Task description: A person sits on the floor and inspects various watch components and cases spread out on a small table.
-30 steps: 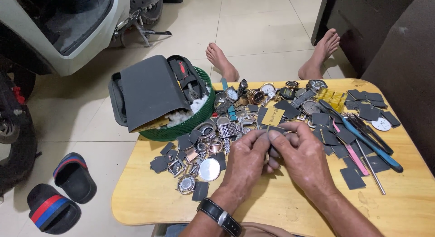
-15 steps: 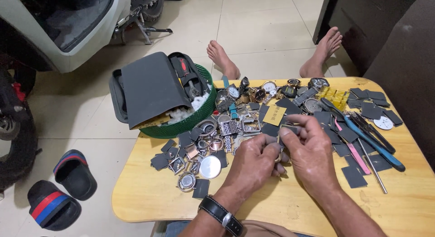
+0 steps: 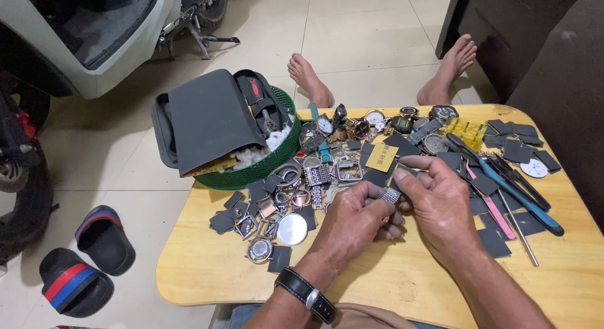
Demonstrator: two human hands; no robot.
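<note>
Head camera looks down on a wristwatch with a black strap (image 3: 307, 294) worn on the left forearm, nearest the lens. Just beyond it the left hand (image 3: 352, 221) and the right hand (image 3: 440, 206) meet above the bare wood of the low wooden table (image 3: 207, 266). Both pinch a short piece of metal watch band (image 3: 391, 195) between thumb and fingers, the left from below, the right from above, so both grips are clamped on it; the band sits raised just above the tabletop, at the middle of the table. Past the hands lie loose watch cases (image 3: 296, 200) and dark square pads. To the right rest blue-handled pliers (image 3: 522, 200) and a pink tool (image 3: 491, 206). Farther off, a green basket (image 3: 264, 168) holds a grey case (image 3: 211, 118). Beyond the far edge, two bare feet (image 3: 308, 77) rest on the tiled floor.
</note>
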